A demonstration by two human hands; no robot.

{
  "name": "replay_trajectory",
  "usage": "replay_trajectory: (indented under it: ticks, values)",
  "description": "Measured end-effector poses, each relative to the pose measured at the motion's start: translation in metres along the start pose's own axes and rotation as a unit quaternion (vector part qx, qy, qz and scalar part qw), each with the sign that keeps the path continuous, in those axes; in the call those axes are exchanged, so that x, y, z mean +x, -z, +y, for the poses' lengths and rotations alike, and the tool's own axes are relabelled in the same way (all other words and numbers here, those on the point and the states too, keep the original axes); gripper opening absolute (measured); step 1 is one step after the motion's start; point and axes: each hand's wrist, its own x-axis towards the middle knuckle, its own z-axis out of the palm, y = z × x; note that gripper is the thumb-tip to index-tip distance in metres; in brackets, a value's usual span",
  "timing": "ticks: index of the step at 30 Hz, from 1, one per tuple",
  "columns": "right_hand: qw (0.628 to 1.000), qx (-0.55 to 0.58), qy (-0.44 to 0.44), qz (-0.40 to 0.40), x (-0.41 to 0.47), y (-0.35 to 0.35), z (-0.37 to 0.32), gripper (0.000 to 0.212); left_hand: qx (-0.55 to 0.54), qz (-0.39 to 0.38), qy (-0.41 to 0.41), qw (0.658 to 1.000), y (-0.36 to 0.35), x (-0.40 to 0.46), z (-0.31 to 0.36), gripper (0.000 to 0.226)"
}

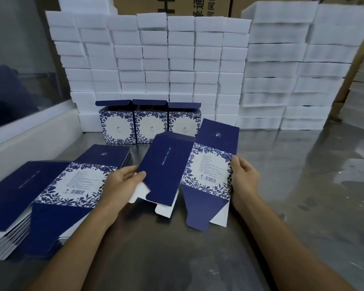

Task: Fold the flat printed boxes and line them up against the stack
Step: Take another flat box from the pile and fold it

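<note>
I hold one flat printed box (206, 171) above the steel table, partly opened into a V. My left hand (122, 183) pinches its dark blue left panel at the lower corner. My right hand (243, 177) grips the right edge of the floral label panel. A pile of flat printed boxes (51, 190) lies at the left. Three folded boxes (149, 124) stand upright in a row with lids open, touching the stack of white foam blocks (156, 59) behind them.
The steel table (292, 185) stretches to the right and toward me. More white foam blocks (292, 70) rise at the back right. A white ledge (29, 131) with a window runs along the left. Brown cartons (177, 5) stand behind the foam.
</note>
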Motion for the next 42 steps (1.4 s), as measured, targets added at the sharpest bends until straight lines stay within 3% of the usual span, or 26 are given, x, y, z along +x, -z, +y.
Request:
replay_trajectory:
  ticks: [3, 7, 10, 13, 16, 18, 21, 23, 24, 26, 28, 30, 32, 35, 37, 39, 41, 42]
  values:
    - [0.996, -0.013, -0.012, -0.087, -0.009, -0.009, -0.002, 0.024, -0.011, 0.012, -0.003, 1.0, 0.003, 0.0, -0.002, 0.038]
    - [0.968, 0.102, -0.088, -0.21, -0.019, -0.024, 0.002, 0.047, -0.089, -0.018, 0.009, 0.996, 0.003, 0.0, 0.003, 0.02]
    - [0.958, 0.096, 0.028, -0.27, -0.026, -0.031, 0.007, 0.056, -0.151, -0.105, 0.016, 0.983, -0.004, -0.009, 0.011, 0.023]
    - [0.947, -0.062, 0.183, -0.257, -0.027, -0.041, 0.001, 0.056, -0.214, -0.161, 0.01, 0.963, -0.015, -0.018, 0.009, 0.031]
    - [0.927, -0.2, 0.215, -0.233, -0.029, -0.039, 0.002, 0.068, -0.348, -0.17, 0.033, 0.922, -0.023, -0.025, 0.012, 0.045]
    - [0.899, -0.267, 0.216, -0.273, -0.036, -0.031, 0.009, 0.074, -0.433, -0.248, 0.033, 0.866, -0.029, -0.028, 0.016, 0.049]
    - [0.836, -0.408, 0.195, -0.31, -0.045, -0.03, 0.013, 0.071, -0.48, -0.285, 0.093, 0.825, -0.025, -0.033, 0.015, 0.068]
    - [0.793, -0.48, 0.187, -0.326, -0.048, -0.033, 0.012, 0.063, -0.435, -0.339, 0.066, 0.832, -0.025, -0.033, 0.01, 0.054]
    - [0.78, -0.5, 0.187, -0.327, -0.049, -0.034, 0.011, 0.06, -0.381, -0.358, 0.049, 0.851, -0.024, -0.034, 0.011, 0.047]
    - [0.773, -0.513, 0.19, -0.323, -0.05, -0.034, 0.013, 0.058, -0.371, -0.356, 0.024, 0.857, -0.021, -0.037, 0.012, 0.053]
    - [0.81, -0.457, 0.192, -0.313, -0.052, -0.035, 0.012, 0.061, -0.403, -0.323, 0.035, 0.856, -0.022, -0.037, 0.01, 0.056]
    - [0.879, -0.324, 0.182, -0.298, -0.054, -0.037, 0.009, 0.062, -0.42, -0.283, 0.024, 0.862, -0.025, -0.035, 0.008, 0.027]
    - [0.931, -0.174, 0.157, -0.28, -0.053, -0.038, 0.007, 0.06, -0.423, -0.222, 0.036, 0.878, -0.03, -0.028, 0.006, 0.061]
    - [0.966, -0.022, 0.073, -0.248, -0.045, -0.038, 0.001, 0.06, -0.388, -0.244, 0.021, 0.889, -0.027, -0.03, 0.009, 0.04]
    - [0.969, 0.096, -0.039, -0.223, -0.041, -0.034, -0.005, 0.049, -0.363, -0.237, 0.033, 0.901, -0.027, -0.024, 0.004, 0.058]
    - [0.941, 0.238, -0.156, -0.185, -0.035, -0.026, -0.012, 0.04, -0.298, -0.168, 0.0, 0.94, -0.029, -0.02, -0.001, 0.068]
    - [0.927, 0.297, -0.198, -0.118, -0.027, -0.015, -0.013, 0.05, -0.245, -0.117, -0.017, 0.962, -0.028, -0.021, 0.0, 0.075]
    - [0.921, 0.308, -0.214, -0.102, -0.026, -0.011, -0.015, 0.042, -0.231, -0.095, -0.015, 0.968, -0.027, -0.02, 0.0, 0.075]
